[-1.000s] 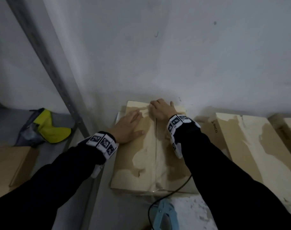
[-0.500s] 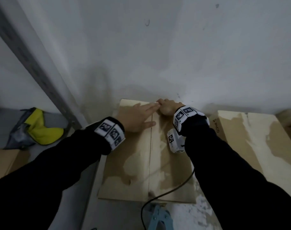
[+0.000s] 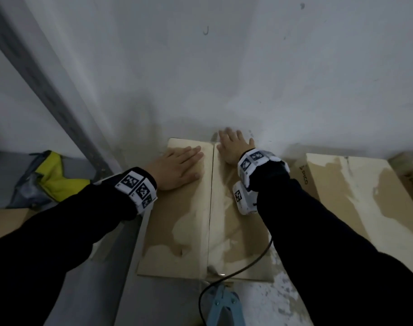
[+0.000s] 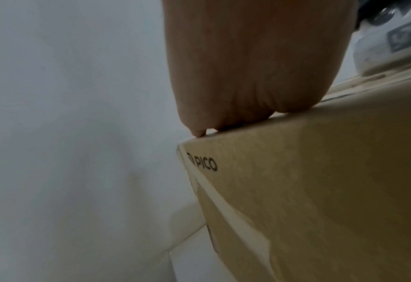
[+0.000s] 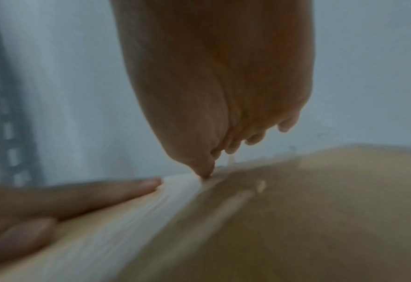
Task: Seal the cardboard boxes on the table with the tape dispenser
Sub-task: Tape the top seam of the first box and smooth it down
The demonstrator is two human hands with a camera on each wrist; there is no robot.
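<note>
A closed cardboard box point(image 3: 177, 234) lies flat against the wall, with clear tape along its centre seam. My left hand point(image 3: 177, 165) rests flat on the left flap, fingers straight and pointing at the seam. My right hand point(image 3: 233, 144) lies flat on the right flap at the far edge, its fingertips against the wall. In the left wrist view the palm point(image 4: 248, 76) presses the top edge of the box point(image 4: 320, 190), printed PICO. The blue tape dispenser point(image 3: 224, 307) lies at the box's near edge.
A second cardboard box point(image 3: 356, 196) lies to the right, with another point(image 3: 410, 172) beyond it. A grey metal shelf post point(image 3: 48, 90) slants at the left. A yellow and grey bag point(image 3: 48, 180) lies on the left shelf. A black cable point(image 3: 243, 267) crosses the box's near corner.
My right hand has gone from curled at the seam's far end to flat, fingers against the wall. My left hand has drawn back a little from the seam. The head view has shifted.
</note>
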